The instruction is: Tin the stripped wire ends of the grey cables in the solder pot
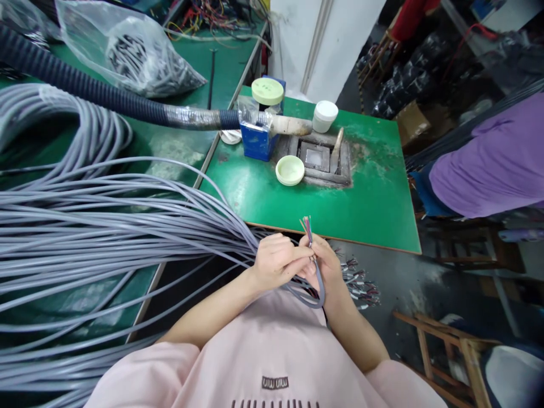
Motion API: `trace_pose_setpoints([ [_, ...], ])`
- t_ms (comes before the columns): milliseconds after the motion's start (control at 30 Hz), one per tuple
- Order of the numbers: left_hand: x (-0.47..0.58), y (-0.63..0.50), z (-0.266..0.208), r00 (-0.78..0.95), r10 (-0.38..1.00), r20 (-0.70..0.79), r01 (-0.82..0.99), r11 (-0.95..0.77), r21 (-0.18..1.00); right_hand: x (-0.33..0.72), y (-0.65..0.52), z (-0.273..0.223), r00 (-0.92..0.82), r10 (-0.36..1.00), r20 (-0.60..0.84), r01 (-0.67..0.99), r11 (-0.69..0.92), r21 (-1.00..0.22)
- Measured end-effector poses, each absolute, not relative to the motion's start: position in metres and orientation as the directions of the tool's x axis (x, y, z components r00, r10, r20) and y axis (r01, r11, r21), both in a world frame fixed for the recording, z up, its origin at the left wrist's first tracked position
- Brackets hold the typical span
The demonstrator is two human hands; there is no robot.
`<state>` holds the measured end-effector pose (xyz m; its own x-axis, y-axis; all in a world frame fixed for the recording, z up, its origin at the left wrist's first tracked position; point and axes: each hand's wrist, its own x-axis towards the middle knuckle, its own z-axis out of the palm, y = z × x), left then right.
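Left hand (272,258) closed, thumb and finger pinching near where coloured wires (306,225) fan out of a grey cable (321,289), wire tips pointing away from the body. Right hand (329,262) closed around same cable, touching the left; cable bends in a loop below the right palm. Left of the left hand, a thick spread of grey cables (106,211). Just right of the right hand, lower down, a cluster of wire ends (361,288). Beyond both hands, green table (369,224): pale cup (290,181), then square pot (302,154), stick (337,148) beside it, white tub (325,119) farther. Hose (127,103) from far left, nozzle near tub. Well right of the hands, a person in purple (493,161)
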<state>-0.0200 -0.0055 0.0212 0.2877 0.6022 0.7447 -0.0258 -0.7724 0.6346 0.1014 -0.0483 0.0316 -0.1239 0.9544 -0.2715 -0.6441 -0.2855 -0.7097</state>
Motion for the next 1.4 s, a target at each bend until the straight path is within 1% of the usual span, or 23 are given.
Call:
trace_pose_setpoints([
  [33, -0.018, -0.008, 0.022, 0.286, 0.678, 0.677, -0.102, -0.681, 0.725, 0.102, -0.048, 0.032, -0.086, 0.959, -0.271, -0.631, -0.263, -0.73],
  [67, -0.016, -0.011, 0.023, 0.287, 0.768, 0.572, -0.192, -0.539, 0.82, 0.102, -0.048, 0.032, -0.035, 0.962, -0.272, -0.614, -0.235, -0.754],
  [100, -0.013, -0.013, 0.023, 0.292, 0.852, 0.434, -0.287, -0.355, 0.89, 0.102, -0.048, 0.031, 0.025, 0.963, -0.269, -0.59, -0.203, -0.782],
  [133, -0.01, -0.015, 0.023, 0.3, 0.911, 0.284, -0.378, -0.16, 0.912, 0.102, -0.047, 0.029, 0.086, 0.961, -0.264, -0.557, -0.173, -0.812],
  [167, -0.006, -0.016, 0.022, 0.308, 0.94, 0.145, -0.452, 0.01, 0.892, 0.102, -0.047, 0.027, 0.147, 0.957, -0.25, -0.517, -0.141, -0.844],
  [200, -0.002, -0.016, 0.02, 0.31, 0.95, 0.036, -0.509, 0.134, 0.85, 0.102, -0.046, 0.026, 0.208, 0.951, -0.228, -0.468, -0.107, -0.877],
  [233, 0.001, -0.016, 0.019, 0.307, 0.951, -0.038, -0.549, 0.21, 0.809, 0.103, -0.044, 0.024, 0.264, 0.945, -0.192, -0.409, -0.071, -0.91],
  [300, 0.007, -0.012, 0.016, 0.292, 0.949, -0.116, -0.59, 0.275, 0.759, 0.104, -0.04, 0.023, 0.354, 0.93, -0.097, -0.271, 0.003, -0.963],
  [367, 0.01, -0.008, 0.015, 0.272, 0.949, -0.157, -0.604, 0.296, 0.74, 0.105, -0.035, 0.025, 0.403, 0.915, 0.002, -0.132, 0.06, -0.989],
  [433, 0.013, -0.004, 0.015, 0.254, 0.95, -0.181, -0.605, 0.302, 0.737, 0.105, -0.03, 0.029, 0.412, 0.908, 0.069, -0.034, 0.09, -0.995],
  [500, 0.014, 0.0, 0.016, 0.247, 0.949, -0.195, -0.59, 0.307, 0.747, 0.106, -0.025, 0.033, 0.407, 0.907, 0.107, 0.027, 0.105, -0.994],
  [600, 0.014, 0.006, 0.015, 0.27, 0.945, -0.186, -0.552, 0.31, 0.774, 0.108, -0.015, 0.039, 0.414, 0.902, 0.119, 0.1, 0.085, -0.991],
  [667, 0.011, 0.012, 0.014, 0.274, 0.95, -0.151, -0.496, 0.274, 0.824, 0.112, -0.005, 0.045, 0.41, 0.905, 0.112, 0.159, 0.051, -0.986],
  [733, 0.003, 0.021, 0.01, 0.233, 0.97, -0.067, -0.381, 0.154, 0.912, 0.118, 0.009, 0.051, 0.394, 0.911, 0.119, 0.224, 0.031, -0.974],
  [800, -0.01, 0.033, 0.004, 0.166, 0.984, 0.067, -0.191, -0.034, 0.981, 0.126, 0.027, 0.056, 0.37, 0.917, 0.148, 0.296, 0.034, -0.954],
  [833, -0.018, 0.039, 0.0, 0.136, 0.98, 0.143, -0.082, -0.133, 0.988, 0.131, 0.037, 0.058, 0.354, 0.92, 0.167, 0.337, 0.041, -0.941],
  [900, -0.033, 0.052, -0.009, 0.091, 0.958, 0.27, 0.122, -0.28, 0.952, 0.14, 0.06, 0.062, 0.308, 0.929, 0.204, 0.419, 0.06, -0.906],
  [933, -0.04, 0.058, -0.014, 0.071, 0.946, 0.315, 0.205, -0.323, 0.924, 0.144, 0.072, 0.063, 0.276, 0.937, 0.215, 0.459, 0.068, -0.886],
  [1000, -0.048, 0.066, -0.023, 0.059, 0.924, 0.378, 0.337, -0.375, 0.864, 0.15, 0.096, 0.063, 0.202, 0.956, 0.214, 0.541, 0.074, -0.838],
  [1067, -0.051, 0.068, -0.029, 0.098, 0.901, 0.422, 0.437, -0.42, 0.795, 0.154, 0.118, 0.06, 0.143, 0.973, 0.179, 0.608, 0.056, -0.792],
  [1167, -0.048, 0.066, -0.032, 0.153, 0.868, 0.473, 0.517, -0.478, 0.71, 0.153, 0.142, 0.055, 0.085, 0.992, 0.094, 0.671, 0.012, -0.742],
  [1267, -0.046, 0.063, -0.032, 0.161, 0.856, 0.492, 0.539, -0.494, 0.682, 0.15, 0.155, 0.05, 0.031, 0.999, 0.015, 0.757, -0.014, -0.654],
  [1400, -0.046, 0.062, -0.032, 0.184, 0.849, 0.495, 0.589, -0.498, 0.637, 0.145, 0.161, 0.049, -0.007, 0.999, -0.048, 0.846, -0.02, -0.533],
])
